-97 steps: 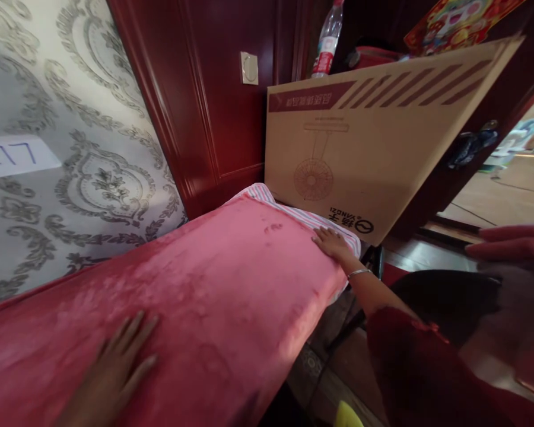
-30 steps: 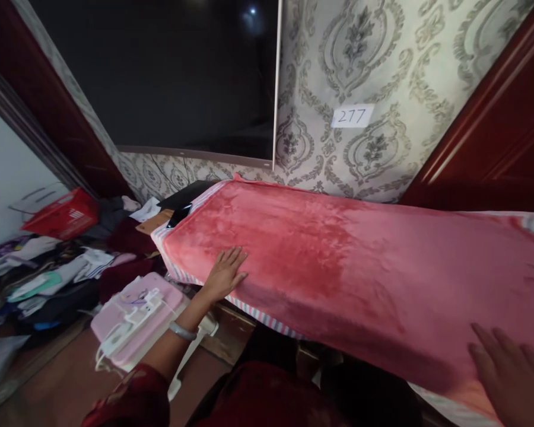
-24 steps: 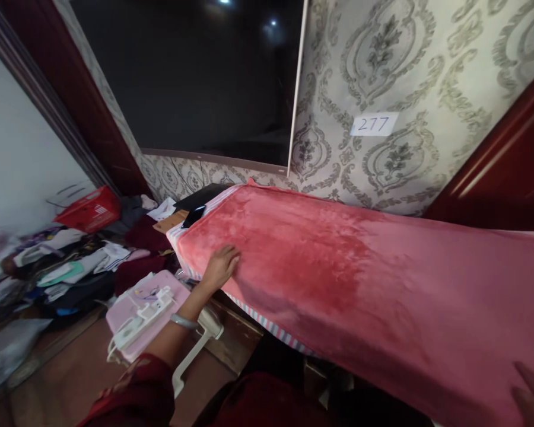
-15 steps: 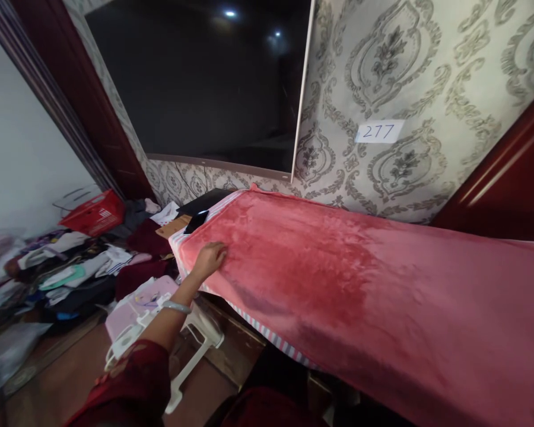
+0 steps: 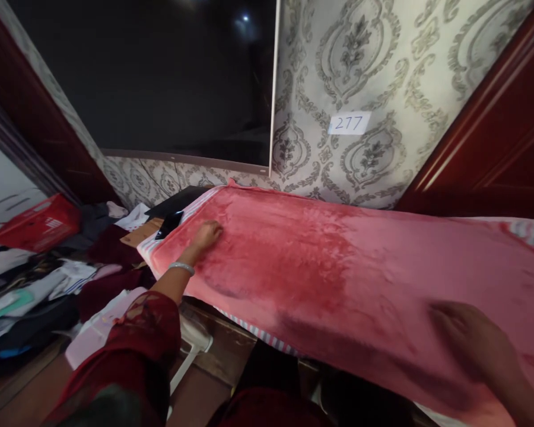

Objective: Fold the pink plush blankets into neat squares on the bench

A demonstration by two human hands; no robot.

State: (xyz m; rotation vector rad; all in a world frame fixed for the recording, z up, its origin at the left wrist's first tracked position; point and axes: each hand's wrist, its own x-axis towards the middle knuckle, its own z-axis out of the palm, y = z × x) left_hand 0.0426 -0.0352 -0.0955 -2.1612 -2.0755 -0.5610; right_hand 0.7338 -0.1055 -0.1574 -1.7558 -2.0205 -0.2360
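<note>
A pink fleece blanket (image 5: 329,267) lies spread over a long raised surface, with a striped cloth edge showing beneath it. My left hand (image 5: 206,235), with a bracelet at the wrist, rests on the blanket near its far left end, fingers curled loosely against the fabric. My right hand (image 5: 474,341) lies on the blanket at the near right, smeared by motion, its fingers seeming to rest flat.
A dark phone (image 5: 169,225) lies beyond the blanket's left end. A large black screen (image 5: 160,83) hangs on the patterned wall beside a paper label reading 277 (image 5: 349,123). Clothes (image 5: 35,279), a red basket (image 5: 35,224) and a pink case (image 5: 98,326) crowd the floor at left.
My left hand slid up from the blanket's front edge toward its far left corner. My right hand has come back into view on the near right. The view swung slightly.
</note>
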